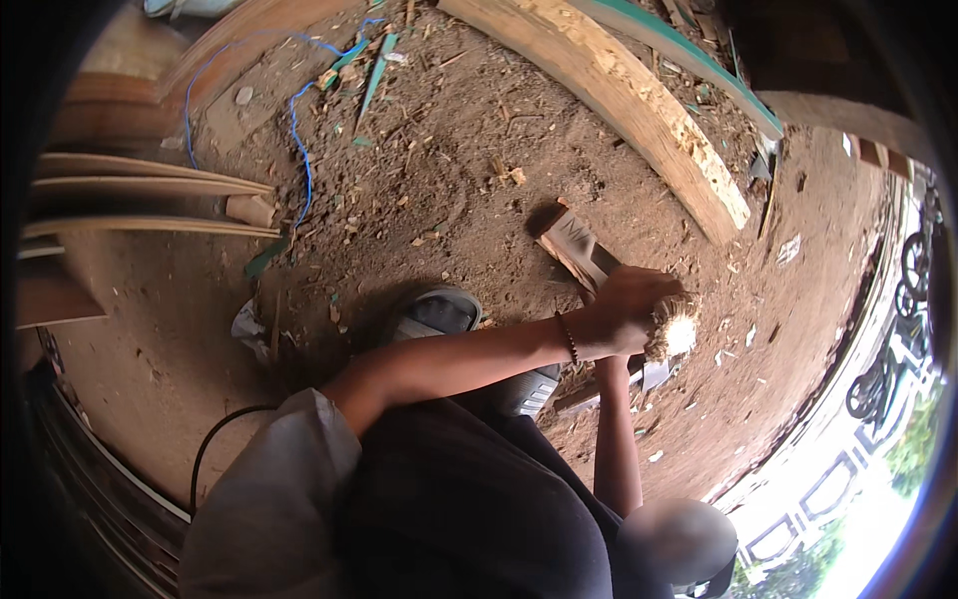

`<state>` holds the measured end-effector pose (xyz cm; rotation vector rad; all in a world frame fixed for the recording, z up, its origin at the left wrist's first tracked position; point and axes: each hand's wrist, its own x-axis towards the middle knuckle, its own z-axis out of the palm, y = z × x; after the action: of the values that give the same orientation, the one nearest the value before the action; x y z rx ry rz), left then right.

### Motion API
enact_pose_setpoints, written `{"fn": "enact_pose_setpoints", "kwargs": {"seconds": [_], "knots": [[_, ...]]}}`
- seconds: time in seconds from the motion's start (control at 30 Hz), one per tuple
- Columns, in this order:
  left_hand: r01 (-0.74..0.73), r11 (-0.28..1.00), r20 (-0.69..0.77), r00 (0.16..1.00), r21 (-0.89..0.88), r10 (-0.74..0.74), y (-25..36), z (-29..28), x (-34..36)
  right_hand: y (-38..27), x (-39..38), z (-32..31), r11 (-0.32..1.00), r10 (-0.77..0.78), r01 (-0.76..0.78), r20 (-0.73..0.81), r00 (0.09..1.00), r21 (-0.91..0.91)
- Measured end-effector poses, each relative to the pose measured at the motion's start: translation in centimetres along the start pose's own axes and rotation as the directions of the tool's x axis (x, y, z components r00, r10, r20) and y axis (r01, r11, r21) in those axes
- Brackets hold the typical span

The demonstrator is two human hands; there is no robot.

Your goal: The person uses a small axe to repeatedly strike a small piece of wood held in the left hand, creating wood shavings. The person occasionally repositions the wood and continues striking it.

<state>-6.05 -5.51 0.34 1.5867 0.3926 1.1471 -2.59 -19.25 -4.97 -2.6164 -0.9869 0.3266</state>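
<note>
My left hand (639,304) reaches across from the left, a dark beaded bracelet at its wrist. Its fingers are curled round a short wooden piece with a pale, frayed end (675,336). My right hand is mostly hidden behind the left one and that wood; only its wrist (613,371) shows, so its fingers cannot be seen. A flat metal blade (655,375) sticks out close beside it. Just beyond my left hand, a wooden block (571,244) with dark marks on its face slants over the dirt, partly covered by the hand.
A long curved timber (629,100) lies at the far right, beside a green-edged board (689,55). Curved planks (150,205) are stacked at the left. A blue string (296,130) and wood chips litter the dirt. My sandalled feet (439,311) are close to the hands.
</note>
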Motion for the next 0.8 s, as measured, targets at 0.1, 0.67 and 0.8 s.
{"fn": "enact_pose_setpoints", "kwargs": {"seconds": [0.1,0.67,0.8], "knots": [[0.003,1.0,0.117,0.993,0.003,-0.003,0.2,-0.5,0.3,-0.1,0.5,0.2,1.0,-0.015,0.015,0.016,1.0,-0.013],[0.058,0.997,0.181,0.981,0.044,-0.065,-1.1,0.1,1.0,-0.7,1.0,0.2,1.0,-0.013,0.013,0.037,0.999,0.001],[0.065,0.996,0.204,0.976,0.054,-0.074,-1.1,0.2,0.9,-0.8,1.0,0.1,1.0,-0.012,0.012,0.037,0.999,0.006]]}}
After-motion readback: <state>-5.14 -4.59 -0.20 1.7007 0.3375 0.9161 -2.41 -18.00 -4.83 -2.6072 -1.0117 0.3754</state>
